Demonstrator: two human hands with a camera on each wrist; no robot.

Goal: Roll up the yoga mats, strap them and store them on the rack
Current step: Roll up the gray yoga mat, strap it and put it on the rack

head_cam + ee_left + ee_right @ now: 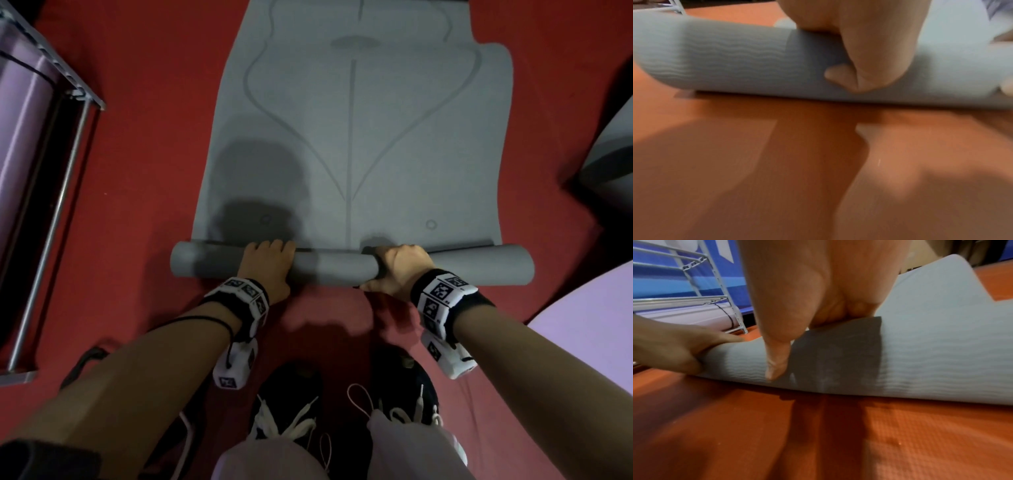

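A grey yoga mat (359, 137) lies flat on the red floor, stretching away from me. Its near end is wound into a tight roll (329, 267) that lies crosswise in front of my feet. My left hand (270, 263) grips the roll left of centre, fingers curled over the top and thumb (840, 76) on the near side. My right hand (397, 267) grips it right of centre, thumb (777, 363) pointing down the near face of the roll (920, 361). The fingertips of both hands are hidden behind the roll.
A grey metal rack (61, 144) stands at the left and holds a rolled lilac mat (24, 113). A flat lilac mat (582, 315) lies at the lower right, with a grey object (613, 144) beyond it. A dark strap-like loop (90, 354) lies by my left forearm.
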